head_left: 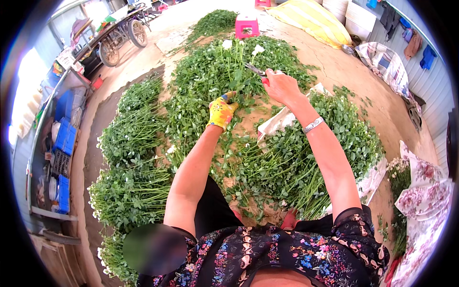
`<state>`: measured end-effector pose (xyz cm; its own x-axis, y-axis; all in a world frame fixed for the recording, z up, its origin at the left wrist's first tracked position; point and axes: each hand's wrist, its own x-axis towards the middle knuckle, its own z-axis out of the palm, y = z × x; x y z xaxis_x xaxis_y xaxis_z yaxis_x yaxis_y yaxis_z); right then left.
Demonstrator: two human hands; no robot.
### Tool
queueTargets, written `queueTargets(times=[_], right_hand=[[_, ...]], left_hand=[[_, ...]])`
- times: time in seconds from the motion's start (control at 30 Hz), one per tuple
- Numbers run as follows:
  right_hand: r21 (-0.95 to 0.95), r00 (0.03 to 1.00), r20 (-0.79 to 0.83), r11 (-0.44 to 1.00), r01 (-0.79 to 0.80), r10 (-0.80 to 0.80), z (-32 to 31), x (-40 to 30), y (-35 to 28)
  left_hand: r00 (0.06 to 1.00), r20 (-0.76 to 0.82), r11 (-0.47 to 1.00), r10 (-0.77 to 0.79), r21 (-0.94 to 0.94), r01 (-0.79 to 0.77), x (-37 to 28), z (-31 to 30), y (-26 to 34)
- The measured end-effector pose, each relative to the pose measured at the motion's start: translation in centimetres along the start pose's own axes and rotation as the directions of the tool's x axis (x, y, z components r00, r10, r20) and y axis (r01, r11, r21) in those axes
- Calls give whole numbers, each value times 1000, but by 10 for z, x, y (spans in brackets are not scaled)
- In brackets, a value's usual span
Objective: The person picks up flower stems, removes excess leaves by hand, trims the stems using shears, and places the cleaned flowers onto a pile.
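My left hand (221, 110), in a yellow flowered glove, is closed around the lower part of a green stem. That flower stem (236, 73) stands upright and carries white rose-like blooms (227, 44) at its top. Red-handled pruning shears (256, 69) are in my bare right hand (281, 86), just right of the stem, with their blades pointing left towards it. Beneath both hands spreads a large heap of leafy cut stems (195, 97). Leaves partly hide the fingertips of my left hand.
Bundled white flowers (134, 193) lie along a dark mat on the left. Another pile of stems (287, 172) rests on white cloth at my right. Ahead stands a pink stool (247, 27). A wheeled cart (118, 39) and blue crates (65, 134) line the left side.
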<state>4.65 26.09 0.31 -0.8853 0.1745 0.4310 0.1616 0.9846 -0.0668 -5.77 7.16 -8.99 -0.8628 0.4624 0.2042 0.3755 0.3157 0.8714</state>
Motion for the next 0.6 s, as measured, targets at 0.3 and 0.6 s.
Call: queueTargets(times=[0.3, 0.6], right_hand=[[326, 986, -111, 933, 153, -123, 21, 4, 1], [340, 997, 38, 937, -77, 68, 35, -66, 48]], left_hand=[[998, 46, 961, -30, 277, 16, -24, -35, 17], [995, 47, 928, 85, 361, -97, -5, -9, 3]])
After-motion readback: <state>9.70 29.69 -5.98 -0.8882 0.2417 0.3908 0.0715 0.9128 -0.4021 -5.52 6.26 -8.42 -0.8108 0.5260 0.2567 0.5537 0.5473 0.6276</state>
